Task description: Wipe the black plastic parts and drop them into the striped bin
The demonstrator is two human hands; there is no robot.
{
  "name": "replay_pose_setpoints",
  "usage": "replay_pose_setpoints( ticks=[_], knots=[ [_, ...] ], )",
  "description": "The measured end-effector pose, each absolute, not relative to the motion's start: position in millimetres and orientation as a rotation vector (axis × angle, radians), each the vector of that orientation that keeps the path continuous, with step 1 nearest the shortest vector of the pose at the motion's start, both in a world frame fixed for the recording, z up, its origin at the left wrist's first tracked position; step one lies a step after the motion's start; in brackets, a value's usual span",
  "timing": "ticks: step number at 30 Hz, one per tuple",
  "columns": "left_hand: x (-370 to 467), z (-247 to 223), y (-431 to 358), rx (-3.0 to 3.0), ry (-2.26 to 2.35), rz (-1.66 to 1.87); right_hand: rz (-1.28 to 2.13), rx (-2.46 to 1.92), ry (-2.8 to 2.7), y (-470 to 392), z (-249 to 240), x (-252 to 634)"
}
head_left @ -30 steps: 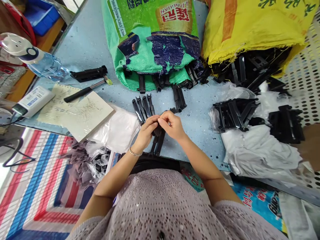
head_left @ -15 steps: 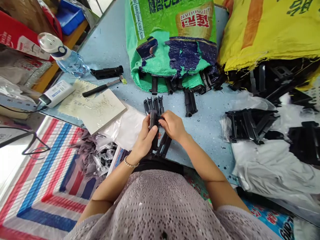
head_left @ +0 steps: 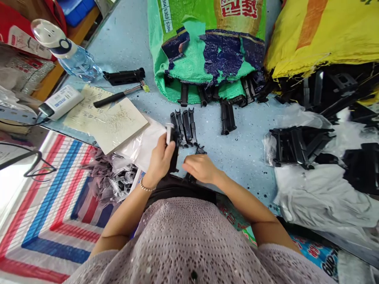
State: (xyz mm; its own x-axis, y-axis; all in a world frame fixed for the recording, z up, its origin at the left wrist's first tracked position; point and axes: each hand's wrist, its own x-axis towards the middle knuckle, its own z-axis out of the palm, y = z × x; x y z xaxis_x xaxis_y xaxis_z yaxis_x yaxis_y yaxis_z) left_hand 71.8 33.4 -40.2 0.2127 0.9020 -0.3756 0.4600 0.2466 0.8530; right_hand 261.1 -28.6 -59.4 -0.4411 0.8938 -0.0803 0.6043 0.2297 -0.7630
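Note:
My left hand [head_left: 161, 159] is wrapped round a black plastic part [head_left: 174, 152], which stands tilted over the front of the table. To its right, my right hand [head_left: 199, 167] has its fingers curled over dark pieces lying at the table's front edge; what it grips, if anything, is hidden. Several slim black parts [head_left: 186, 124] lie in a row just beyond both hands. Two more black parts [head_left: 227, 117] rest side by side farther right.
A green sack [head_left: 219, 59] and a yellow sack [head_left: 325, 39] spill black parts at the back. White plastic bags [head_left: 319, 193] lie right. At left are a bottle [head_left: 78, 61], a screwdriver [head_left: 109, 99], a cream pad [head_left: 118, 126] and a white box [head_left: 63, 102].
My left hand has moved left with the black part, away from the row. My right hand has let go of that part and moved down toward the front edge. The view has shifted slightly.

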Motion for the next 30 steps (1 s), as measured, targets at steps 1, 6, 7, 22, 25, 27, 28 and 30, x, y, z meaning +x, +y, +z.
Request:
replay_pose_setpoints(
  ticks=[1,6,7,22,25,27,28,30],
  knots=[
    [69,-44,28,1.516,1.441,0.364,1.012,-1.489,-2.063,-23,-63,273],
    [89,-72,-5,1.829,1.446,-0.066,0.325,-2.258,-1.498,22,-101,356],
    [97,-77,-10,1.846,1.436,-0.037,0.354,-2.355,-1.425,29,-110,372],
    [115,-54,19,1.250,1.153,0.715,1.086,-1.670,-1.580,-13,-31,281],
    [108,-50,15,1.262,1.073,0.646,0.963,-1.747,-1.608,12,-37,281],
    [103,-50,13,1.317,1.040,0.621,1.096,-1.722,-1.512,27,-45,281],
    [101,-51,14,1.344,1.039,0.620,1.203,-1.695,-1.414,31,-49,280],
    [97,-53,18,1.360,1.072,0.641,1.416,-1.622,-1.219,33,-52,276]
  ],
)
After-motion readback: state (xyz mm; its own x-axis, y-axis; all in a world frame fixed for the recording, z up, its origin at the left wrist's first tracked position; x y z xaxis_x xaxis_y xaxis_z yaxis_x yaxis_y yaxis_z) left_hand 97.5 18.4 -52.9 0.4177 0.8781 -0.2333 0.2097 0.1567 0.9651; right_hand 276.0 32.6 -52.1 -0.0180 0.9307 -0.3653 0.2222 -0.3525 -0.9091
